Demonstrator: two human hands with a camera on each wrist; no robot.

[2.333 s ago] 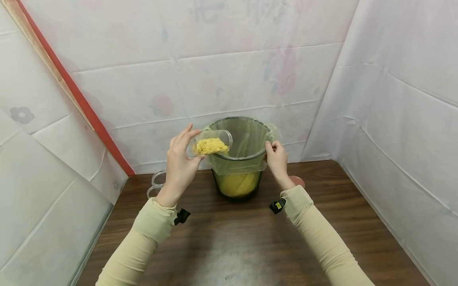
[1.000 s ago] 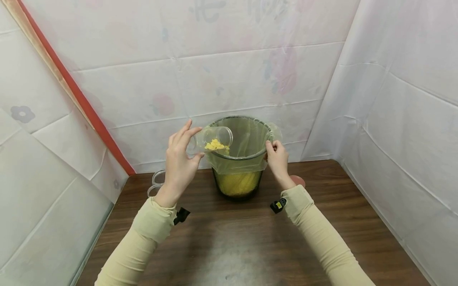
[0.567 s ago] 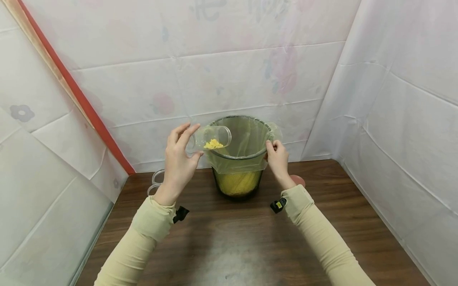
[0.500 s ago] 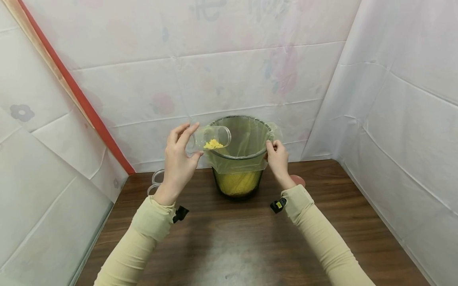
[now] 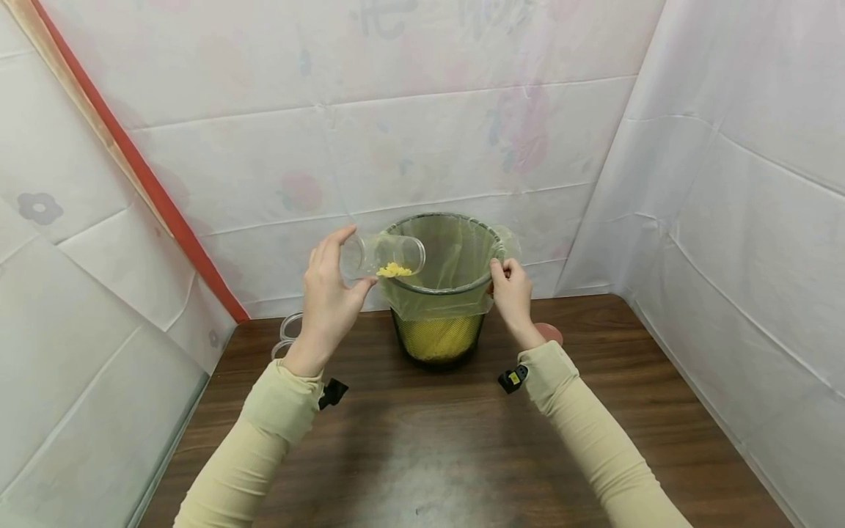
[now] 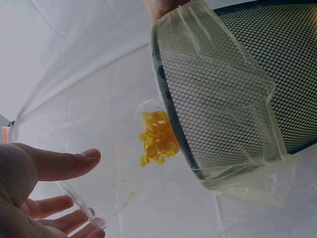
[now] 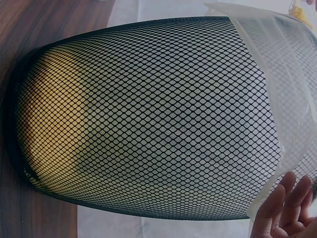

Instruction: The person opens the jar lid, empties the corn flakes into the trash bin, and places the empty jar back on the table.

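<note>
My left hand [image 5: 330, 293] grips a clear plastic jar [image 5: 401, 248] by its base end, thumb below and fingers above and behind. The jar lies on its side, its mouth over the left rim of a black mesh trash can [image 5: 403, 345]. A small heap of yellow pieces [image 5: 394, 270] sits near the mouth; the left wrist view shows these yellow pieces [image 6: 158, 136] close to the rim. A pale green bag [image 5: 439, 306] lines the can and folds over its rim. At the right rim, my right hand [image 5: 513, 293] pinches the bag and edge. Yellow fill shows through the lower mesh.
On the brown wooden table [image 5: 422, 440], clear round containers or lids [image 5: 291, 328] stand behind my left wrist, partly hidden. A pinkish round object [image 5: 549, 334] lies beyond my right wrist. White sheeting [image 5: 264, 169] encloses the back and sides.
The yellow pieces in the jar have dwindled from a large heap to a small one. My left fingers have slid back toward the jar's base. The right hand and can stay put.
</note>
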